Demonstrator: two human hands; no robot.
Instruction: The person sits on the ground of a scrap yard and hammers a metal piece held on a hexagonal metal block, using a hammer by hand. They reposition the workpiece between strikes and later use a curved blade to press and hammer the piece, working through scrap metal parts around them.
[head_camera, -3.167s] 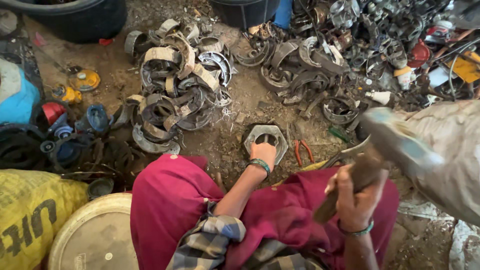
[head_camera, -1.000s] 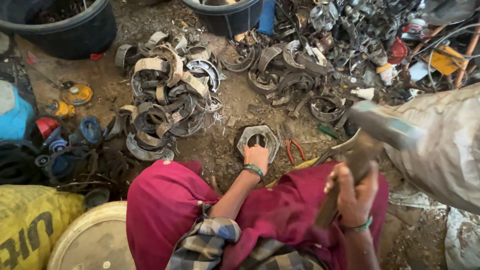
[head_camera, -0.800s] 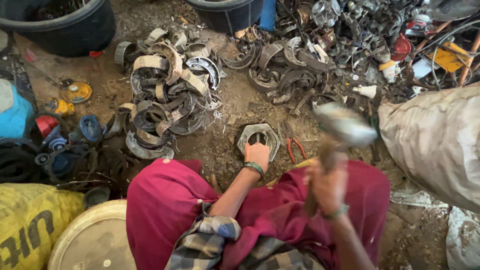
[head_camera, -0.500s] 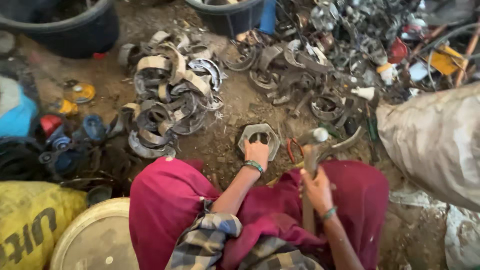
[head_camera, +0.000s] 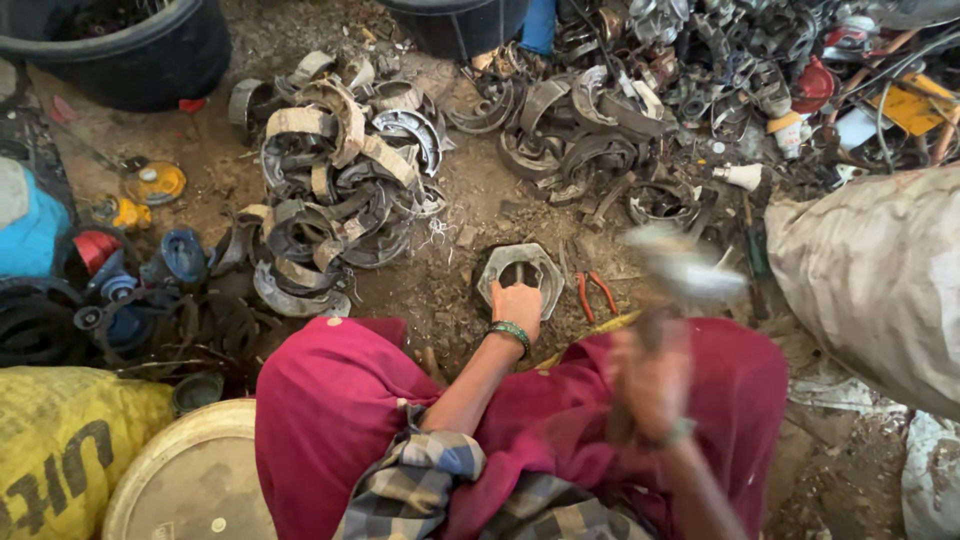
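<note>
The left hand (head_camera: 517, 305) pressed down on a six-sided metal ring (head_camera: 520, 272) lying on the dirt, fingers closed over its near edge. The right hand (head_camera: 648, 375), blurred, gripped a hammer (head_camera: 680, 268) raised just right of the ring.

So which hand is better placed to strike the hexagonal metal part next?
Likely the right hand: it grips the raised, motion-blurred hammer, while the left hand rests on the grey hexagonal metal part.
</note>
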